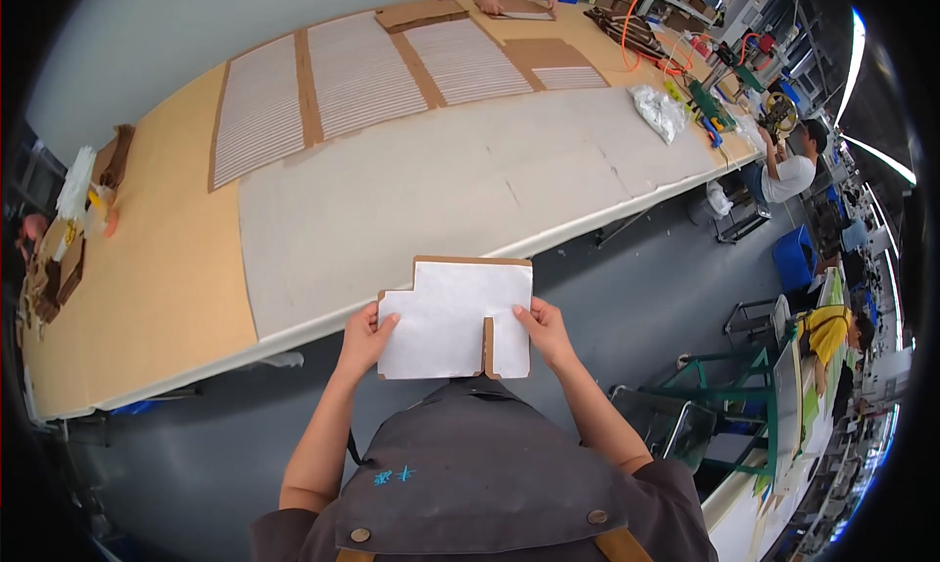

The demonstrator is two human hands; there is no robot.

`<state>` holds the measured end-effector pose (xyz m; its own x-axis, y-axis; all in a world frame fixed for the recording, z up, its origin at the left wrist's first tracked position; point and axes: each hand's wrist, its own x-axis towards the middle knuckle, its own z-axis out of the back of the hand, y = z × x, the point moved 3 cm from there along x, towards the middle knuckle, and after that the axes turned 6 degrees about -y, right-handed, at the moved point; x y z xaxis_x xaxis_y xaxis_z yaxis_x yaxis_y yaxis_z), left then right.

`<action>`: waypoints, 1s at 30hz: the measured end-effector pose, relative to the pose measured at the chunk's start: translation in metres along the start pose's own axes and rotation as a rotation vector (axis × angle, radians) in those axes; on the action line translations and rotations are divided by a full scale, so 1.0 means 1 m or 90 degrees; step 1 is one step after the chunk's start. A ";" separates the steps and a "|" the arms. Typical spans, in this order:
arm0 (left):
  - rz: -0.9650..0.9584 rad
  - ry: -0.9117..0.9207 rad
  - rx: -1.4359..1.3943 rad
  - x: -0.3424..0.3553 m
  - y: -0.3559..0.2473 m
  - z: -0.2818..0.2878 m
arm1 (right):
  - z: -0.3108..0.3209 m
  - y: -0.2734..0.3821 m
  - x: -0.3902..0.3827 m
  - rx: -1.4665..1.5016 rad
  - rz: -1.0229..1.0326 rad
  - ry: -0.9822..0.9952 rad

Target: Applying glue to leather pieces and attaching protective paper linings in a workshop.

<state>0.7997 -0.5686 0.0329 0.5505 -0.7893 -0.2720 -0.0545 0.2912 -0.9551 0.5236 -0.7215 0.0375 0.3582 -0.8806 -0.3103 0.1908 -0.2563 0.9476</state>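
"What sits at the table's left end?"

"Brown scraps (70,268) are heaped by that edge of the table (186,268), perhaps to leave working room."

"And further along?"

"Striped sheets (362,72) lie side by side toward the far edge, probably so each stays flat. Nearer the front edge is a grey covering (411,210), which may protect the top."

"How does the left hand (363,339) stand?"

"Its grip is closed on the left side of a white panel (441,317), thumb on the face, seemingly to steady it without covering much."

"Where is that panel?"

"Held before the person's body, overlapping the table's near edge in view. Its upper left corner is stepped, and a brown strip (488,347) runs up from its lower edge."

"The right hand (544,335)?"

"It pinches the opposite side, likely keeping the panel level."

"Beyond it?"

"A clear bag (658,112), near the table's right end."
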 end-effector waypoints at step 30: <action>-0.347 0.072 0.486 0.308 -0.039 -0.284 | 0.172 0.034 0.354 -0.744 0.265 -0.149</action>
<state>0.7344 -0.9763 -0.0469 0.2524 -0.9572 0.1418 0.7690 0.1095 -0.6299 0.4999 -1.1105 -0.0275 0.4382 -0.8895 0.1296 0.8379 0.4564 0.2994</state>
